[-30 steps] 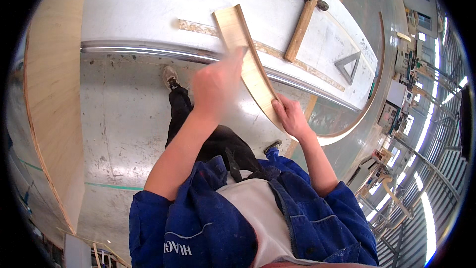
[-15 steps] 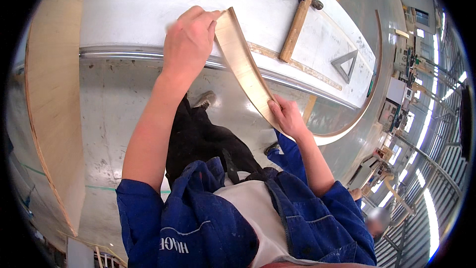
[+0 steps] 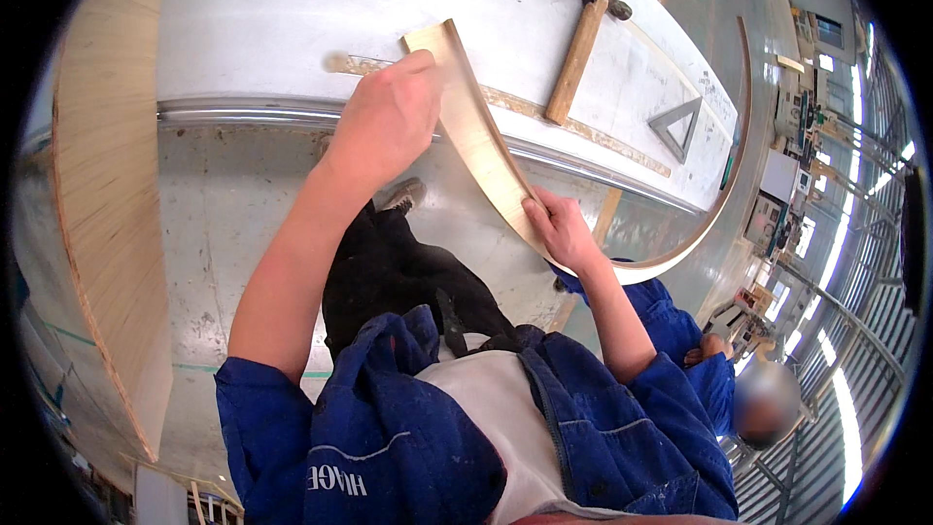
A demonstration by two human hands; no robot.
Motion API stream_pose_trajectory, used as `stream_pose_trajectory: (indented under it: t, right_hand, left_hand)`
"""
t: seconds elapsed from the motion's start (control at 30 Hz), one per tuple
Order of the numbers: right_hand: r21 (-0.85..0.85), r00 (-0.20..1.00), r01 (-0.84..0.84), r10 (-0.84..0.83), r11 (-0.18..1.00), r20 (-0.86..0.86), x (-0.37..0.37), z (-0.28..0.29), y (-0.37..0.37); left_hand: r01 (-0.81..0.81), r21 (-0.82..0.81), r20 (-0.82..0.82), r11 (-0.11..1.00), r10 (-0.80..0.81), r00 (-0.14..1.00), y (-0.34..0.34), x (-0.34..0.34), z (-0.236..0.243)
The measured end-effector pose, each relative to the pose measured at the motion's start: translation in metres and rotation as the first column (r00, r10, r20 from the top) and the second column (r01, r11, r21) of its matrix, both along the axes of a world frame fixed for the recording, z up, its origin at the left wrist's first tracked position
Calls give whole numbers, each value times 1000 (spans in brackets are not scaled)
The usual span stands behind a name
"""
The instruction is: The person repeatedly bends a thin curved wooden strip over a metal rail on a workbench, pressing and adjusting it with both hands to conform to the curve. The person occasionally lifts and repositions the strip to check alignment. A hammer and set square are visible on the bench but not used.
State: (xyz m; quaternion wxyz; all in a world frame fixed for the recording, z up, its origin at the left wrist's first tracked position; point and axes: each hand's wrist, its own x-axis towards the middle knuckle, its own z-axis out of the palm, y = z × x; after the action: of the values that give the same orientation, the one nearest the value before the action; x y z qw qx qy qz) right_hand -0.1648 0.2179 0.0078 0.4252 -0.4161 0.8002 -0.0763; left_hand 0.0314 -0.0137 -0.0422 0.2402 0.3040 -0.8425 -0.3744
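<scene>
A long, thin strip of pale bent wood (image 3: 478, 151) curves from the workbench past my right side. My right hand (image 3: 564, 227) is closed around its near part, thumb on the broad face. My left hand (image 3: 394, 117) is closed at the strip's left edge, a little below its far end. Its fingertips press together there, and anything small between them is hidden. Beyond the strip, a claw hammer (image 3: 577, 58) with a wooden handle lies on the white-topped workbench (image 3: 262, 39).
A worn ruler (image 3: 607, 144) lies along the bench's near edge, partly behind the strip. Right of the hammer is a grey triangular square (image 3: 677, 128). A tall wooden panel (image 3: 112, 214) stands at left. A co-worker in blue (image 3: 666, 321) is close on my right.
My left hand has slid from the strip's far end down its left edge, toward me. My right hand keeps its hold. The co-worker at right has come further into view.
</scene>
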Motion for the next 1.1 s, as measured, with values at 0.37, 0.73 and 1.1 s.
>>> stream_pose_trajectory:
  t: [0.37,0.73,1.1]
  right_hand:
    - [-22,1000,4,-4,1000,5,-2,-5,5]
    - [-27,1000,-7,7,1000,9,-4,-7,6]
    - [-28,1000,9,-9,1000,15,-3,-4,4]
  left_hand:
    - [-39,-14,-41,999,39,998,-18,-4,2]
    - [-94,-45,-84,995,90,992,-25,-11,2]
    - [-82,51,-62,995,85,994,-18,-9,5]
